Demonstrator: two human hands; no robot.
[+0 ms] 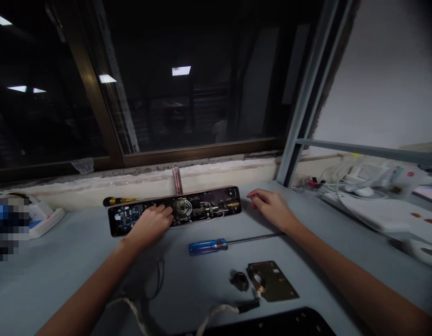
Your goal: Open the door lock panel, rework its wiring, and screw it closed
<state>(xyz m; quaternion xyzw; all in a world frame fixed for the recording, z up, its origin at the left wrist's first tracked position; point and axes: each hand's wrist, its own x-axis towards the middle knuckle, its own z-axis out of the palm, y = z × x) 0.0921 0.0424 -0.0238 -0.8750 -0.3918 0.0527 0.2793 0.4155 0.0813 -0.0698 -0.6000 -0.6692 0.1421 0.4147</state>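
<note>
A long black lock housing (pixel 209 205) lies with its inside facing up, showing a blue circuit board (pixel 128 217), a round metal part and a brass-coloured cylinder. My left hand (pixel 155 219) rests on its left-middle section, fingers curled against it; the fingertips are partly hidden. Just beyond the housing's right end is my right hand (pixel 270 205), thumb and forefinger brought together. Whatever sits between them is too small to make out. In front of the housing lies a screwdriver with a blue handle (pixel 208 247), its shaft pointing right, under my right forearm.
Behind the housing lies a yellow-and-black screwdriver (pixel 116 201). Nearer me are a metal plate (pixel 277 282), a small round dark part (pixel 240 281), a sleeved cable (pixel 219 310) and a black panel (pixel 272 324). A power strip (pixel 50 221) stands left; cables and white devices (pixel 380 210) crowd the right.
</note>
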